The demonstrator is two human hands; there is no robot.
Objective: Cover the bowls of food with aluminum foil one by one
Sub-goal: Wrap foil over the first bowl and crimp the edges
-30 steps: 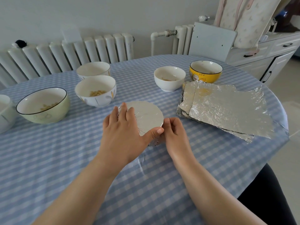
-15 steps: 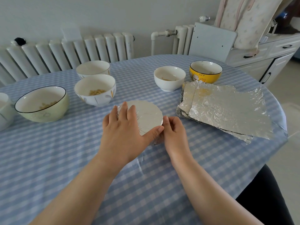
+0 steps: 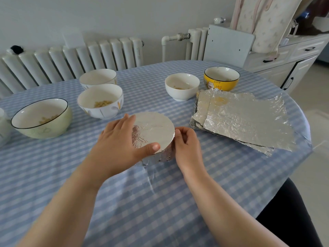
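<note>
since a second ago the left hand (image 3: pixel 117 148) slid off the lid, cupping the foil-covered bowl (image 3: pixel 154 130) mid-table; right hand (image 3: pixel 187 145) pinches its rim foil. one bowl nearly sealed, five visible bowls uncovered, foil sheets (image 3: pixel 245 120) waiting

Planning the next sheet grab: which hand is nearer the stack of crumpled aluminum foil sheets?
Right. The right hand is at the foil-covered bowl's right side, toward the stack of foil sheets. The left hand holds the bowl's far side.
</note>
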